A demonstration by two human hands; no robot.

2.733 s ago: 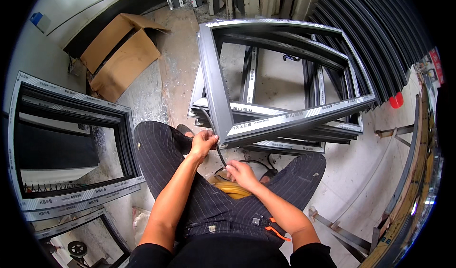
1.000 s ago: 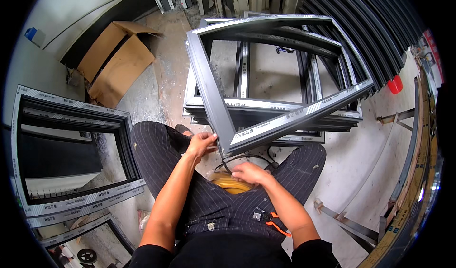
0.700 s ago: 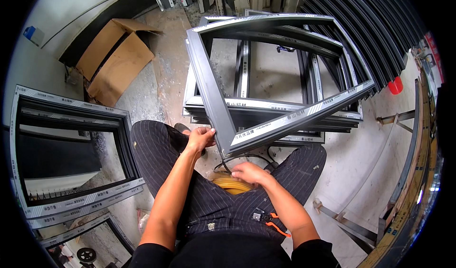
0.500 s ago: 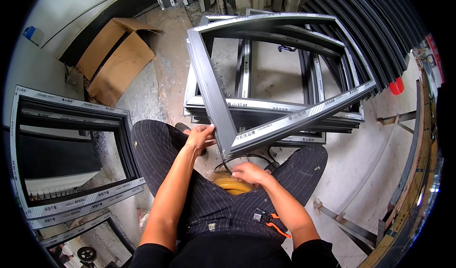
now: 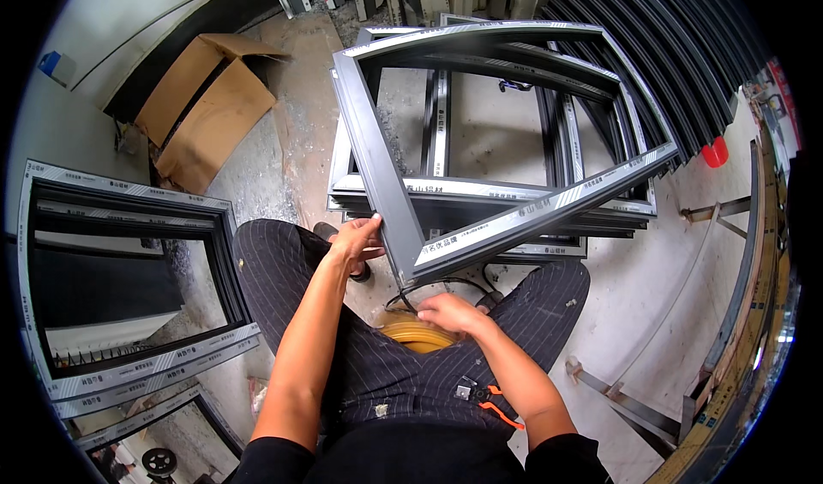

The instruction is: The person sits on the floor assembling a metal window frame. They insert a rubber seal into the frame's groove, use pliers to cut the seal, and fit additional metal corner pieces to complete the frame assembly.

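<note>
Hands work at the near corner of a dark grey aluminium window frame (image 5: 377, 154) with pale protective film along its edges. That frame lies tilted on a stack of similar grey frames (image 5: 549, 218) on the concrete floor (image 5: 651, 287), its near corner jutting toward the seated person's knees. The left hand (image 5: 356, 240) grips the left bar of the frame just above the corner, fingers curled around its outer edge and thumb beneath. The right hand (image 5: 446, 311) sits lower, just below the corner, fingers pressed together on a thin black rubber strip (image 5: 411, 291) that loops from under the frame corner; exactly how the fingertips pinch it cannot be told. Beneath that hand, between the legs in dark pinstriped trousers (image 5: 283, 270), lies a yellow coil (image 5: 411, 334). Small pliers with orange handles (image 5: 489, 398) rest on the lap. An open brown cardboard box (image 5: 206, 107) lies on the floor to the upper left, and another grey frame (image 5: 129, 287) lies at the person's left. Dark metal profiles (image 5: 677, 47) lean at the upper right beside a small red object (image 5: 714, 151).
</note>
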